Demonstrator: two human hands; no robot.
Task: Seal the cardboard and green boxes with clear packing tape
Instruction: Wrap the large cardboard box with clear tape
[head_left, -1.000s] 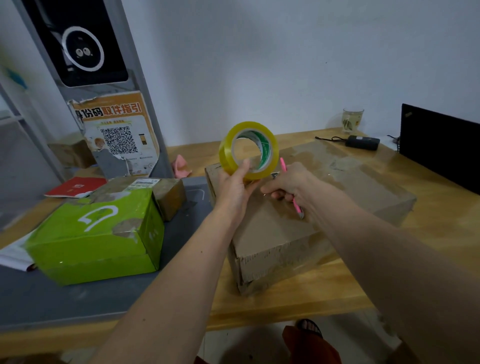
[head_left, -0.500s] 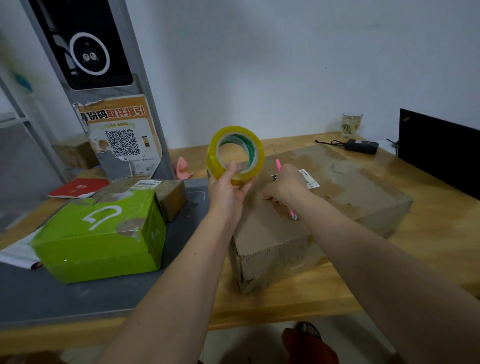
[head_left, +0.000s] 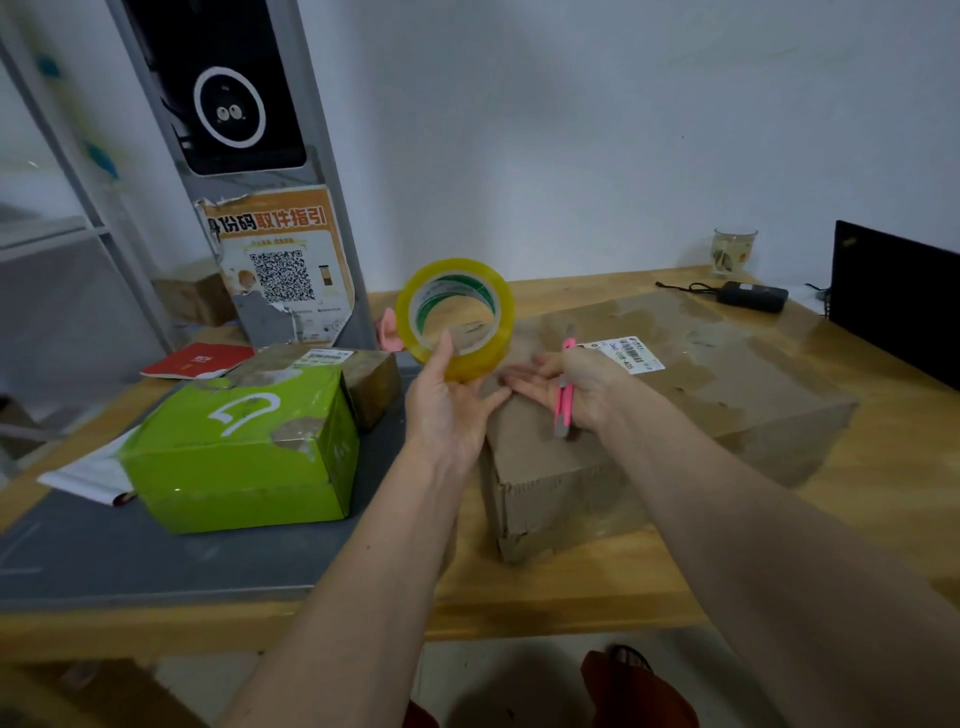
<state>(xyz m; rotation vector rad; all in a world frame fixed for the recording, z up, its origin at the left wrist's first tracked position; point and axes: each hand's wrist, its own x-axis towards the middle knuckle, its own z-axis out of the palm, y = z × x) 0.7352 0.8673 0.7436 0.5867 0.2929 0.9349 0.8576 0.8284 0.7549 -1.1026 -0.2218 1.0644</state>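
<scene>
A large cardboard box (head_left: 691, 384) lies on the wooden table (head_left: 883, 499), with a white shipping label on top. My left hand (head_left: 449, 400) holds a yellowish roll of clear packing tape (head_left: 457, 317) upright above the box's left end. My right hand (head_left: 571, 382) rests on the box top with fingers stretched toward the roll, and a pink utility knife (head_left: 563, 395) is tucked in its grip. The green box (head_left: 244, 447) sits to the left on a grey mat (head_left: 104, 556), its lid torn in spots.
A small brown parcel (head_left: 363, 374) stands behind the green box. A grey kiosk post (head_left: 249, 171) with a QR poster rises at the back left. A glass (head_left: 733, 252), a black device (head_left: 753, 296) and a dark screen (head_left: 893, 301) are at the back right.
My left hand has kept the tape roll near the box's left end. My right hand's fingers have stretched out along the box top toward the roll. The camera has shifted slightly.
</scene>
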